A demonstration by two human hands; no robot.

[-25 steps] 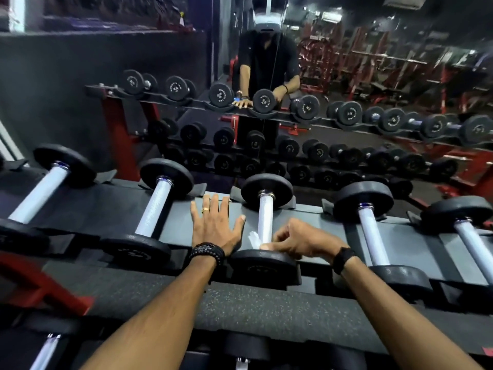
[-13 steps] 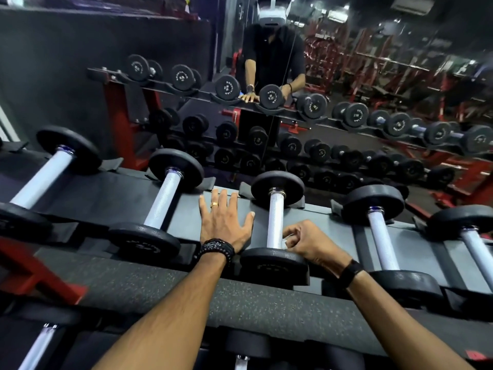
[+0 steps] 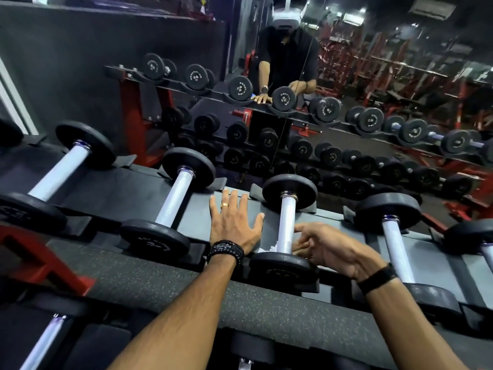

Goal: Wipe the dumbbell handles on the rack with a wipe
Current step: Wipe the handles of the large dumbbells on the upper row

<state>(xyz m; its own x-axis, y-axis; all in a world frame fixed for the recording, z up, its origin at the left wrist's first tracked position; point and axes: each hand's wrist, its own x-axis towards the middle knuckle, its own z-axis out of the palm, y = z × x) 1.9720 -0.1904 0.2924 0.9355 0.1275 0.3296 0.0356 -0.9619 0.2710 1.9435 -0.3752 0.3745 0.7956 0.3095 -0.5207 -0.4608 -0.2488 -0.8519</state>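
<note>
Your left hand [image 3: 234, 225] is flat on the grey rack [image 3: 197, 222], fingers spread, right beside the middle dumbbell [image 3: 286, 225]. Your right hand [image 3: 328, 247] is curled at the low end of its handle [image 3: 287, 222], with a bit of white wipe [image 3: 270, 248] poking out on the other side. More dumbbells sit either side, and the mirror [image 3: 373, 102] ahead shows you leaning over the rack.

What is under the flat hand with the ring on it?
The left hand lies flat, fingers spread, on the grey rack shelf between two dumbbells. Only shelf shows around it. The patch under the palm is covered, so I cannot see it. A bit of white wipe shows beside the wrist.
</note>
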